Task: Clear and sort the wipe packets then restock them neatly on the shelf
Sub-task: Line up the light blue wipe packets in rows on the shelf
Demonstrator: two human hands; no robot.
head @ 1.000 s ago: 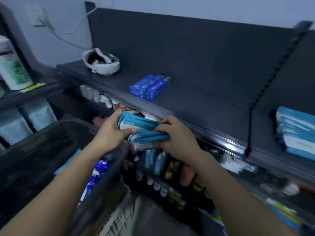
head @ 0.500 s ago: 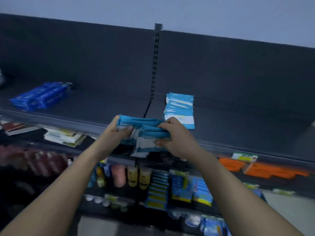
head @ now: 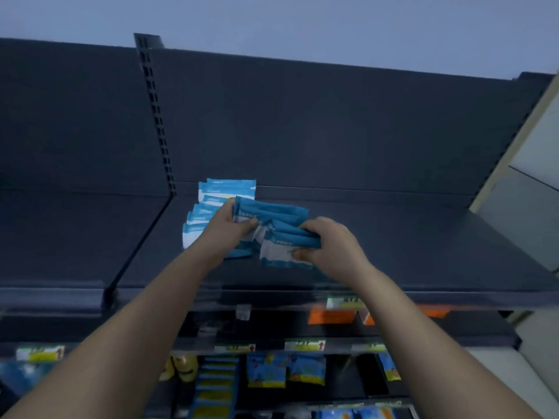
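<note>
A bundle of blue-and-white wipe packets (head: pixel 273 226) is held over the dark top shelf (head: pixel 408 252). My left hand (head: pixel 225 228) grips its left end, thumb on the front. My right hand (head: pixel 331 244) grips its right end, thumb pressed on a white packet face. Just behind and left of the bundle, a row of matching wipe packets (head: pixel 211 201) stands on the shelf against the back panel, partly hidden by my left hand.
A slotted upright (head: pixel 155 116) and a divider (head: pixel 136 246) split the shelf into bays. Orange packs (head: pixel 329 317) lie on the shelf below. Lower down hang blue and yellow packets (head: pixel 266 371). A pale wall (head: pixel 532 189) stands at the right.
The view swung right along the shelving. Both hands carried the bundle up and forward from the shelf edge to over the shelf, beside the stocked row.
</note>
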